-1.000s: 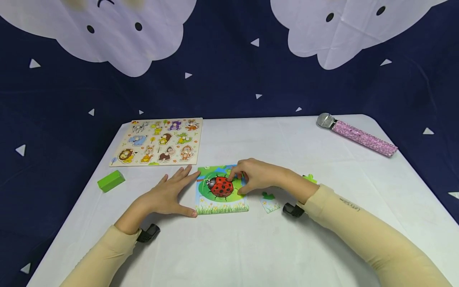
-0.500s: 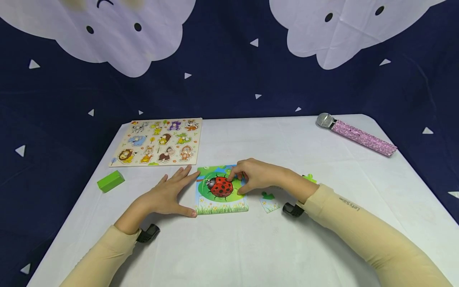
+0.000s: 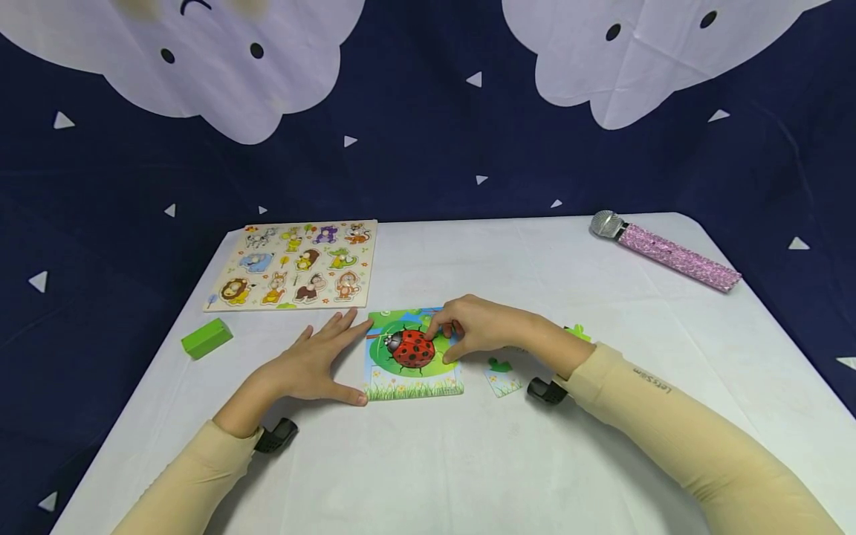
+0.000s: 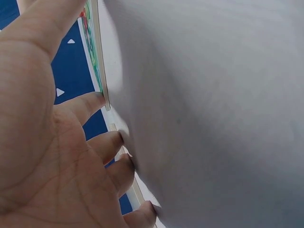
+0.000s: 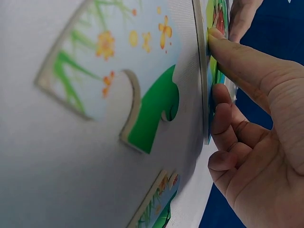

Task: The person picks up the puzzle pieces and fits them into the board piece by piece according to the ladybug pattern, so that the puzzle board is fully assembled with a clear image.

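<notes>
A square ladybug jigsaw puzzle (image 3: 412,355) lies flat in the middle of the white table. Along its left side my left hand (image 3: 305,364) is spread, index fingertip at the upper left edge and thumb at the lower left corner. My right hand (image 3: 481,325) rests on the right part of the picture with bent fingers, covering its upper right area. In the right wrist view its thumb (image 5: 244,57) touches the puzzle face and the other fingers curl near the edge; whether they pinch a piece is hidden. Just right of the puzzle lies a loose jigsaw piece (image 3: 503,380) with grass and flowers.
A wooden animal peg puzzle (image 3: 294,265) lies at the back left, a green block (image 3: 207,339) at the left. The pink glittery microphone (image 3: 675,256) is at the back right. Another green piece (image 3: 578,332) shows partly behind the right forearm.
</notes>
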### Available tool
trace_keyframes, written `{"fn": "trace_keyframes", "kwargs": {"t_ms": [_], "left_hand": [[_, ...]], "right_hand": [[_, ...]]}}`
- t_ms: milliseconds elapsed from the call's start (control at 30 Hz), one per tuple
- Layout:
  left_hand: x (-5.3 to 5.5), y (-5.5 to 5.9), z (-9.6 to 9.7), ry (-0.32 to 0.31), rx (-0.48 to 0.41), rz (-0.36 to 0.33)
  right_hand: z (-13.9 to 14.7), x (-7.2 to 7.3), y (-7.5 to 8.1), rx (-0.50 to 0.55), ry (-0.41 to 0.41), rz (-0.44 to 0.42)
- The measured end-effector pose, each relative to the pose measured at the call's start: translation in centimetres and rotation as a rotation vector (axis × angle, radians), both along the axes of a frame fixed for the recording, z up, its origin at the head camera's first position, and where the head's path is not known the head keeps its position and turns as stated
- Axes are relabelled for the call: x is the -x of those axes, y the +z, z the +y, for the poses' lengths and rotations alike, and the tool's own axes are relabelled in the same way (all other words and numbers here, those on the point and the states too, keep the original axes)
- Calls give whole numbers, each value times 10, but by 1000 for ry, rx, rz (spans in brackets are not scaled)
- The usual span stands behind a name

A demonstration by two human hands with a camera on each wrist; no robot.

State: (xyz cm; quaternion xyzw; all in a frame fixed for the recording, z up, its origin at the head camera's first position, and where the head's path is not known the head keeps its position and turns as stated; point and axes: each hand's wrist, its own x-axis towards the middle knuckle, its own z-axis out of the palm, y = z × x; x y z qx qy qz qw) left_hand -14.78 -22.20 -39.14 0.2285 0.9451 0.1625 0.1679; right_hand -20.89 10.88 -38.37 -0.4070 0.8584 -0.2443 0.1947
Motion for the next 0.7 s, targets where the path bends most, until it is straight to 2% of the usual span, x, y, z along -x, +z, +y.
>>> {"fn": "trace_keyframes", "kwargs": {"t_ms": [367, 700], "left_hand": [[0, -1, 0, 1, -2, 1], [0, 0, 0, 1, -6, -5]], "right_hand": [[5, -3, 3, 7, -13, -28], [35, -13, 12, 25, -75, -16]]}}
